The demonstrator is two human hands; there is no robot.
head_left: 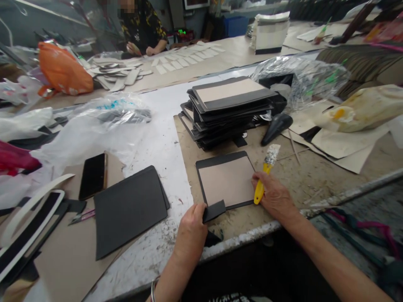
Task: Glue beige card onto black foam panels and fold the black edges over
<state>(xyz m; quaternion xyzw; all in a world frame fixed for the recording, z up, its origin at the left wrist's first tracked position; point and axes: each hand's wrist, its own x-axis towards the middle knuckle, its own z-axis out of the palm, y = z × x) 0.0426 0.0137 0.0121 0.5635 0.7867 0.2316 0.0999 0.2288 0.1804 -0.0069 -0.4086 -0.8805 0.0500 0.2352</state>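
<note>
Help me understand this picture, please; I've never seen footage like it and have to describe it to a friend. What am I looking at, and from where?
There is no machine here: these are a person's own bare hands, seen by a camera worn on the head, looking forward and down. The left hand holds a small dark strip at the near left corner of a dark-bordered beige panel. The right hand holds a yellow-handled brush, bristles up, at the panel's right edge. Beyond the panel, on the table, is an uneven stack of similar panels. To the left lie dark sheets and a phone. Farther back are an orange bag and another person.
</note>
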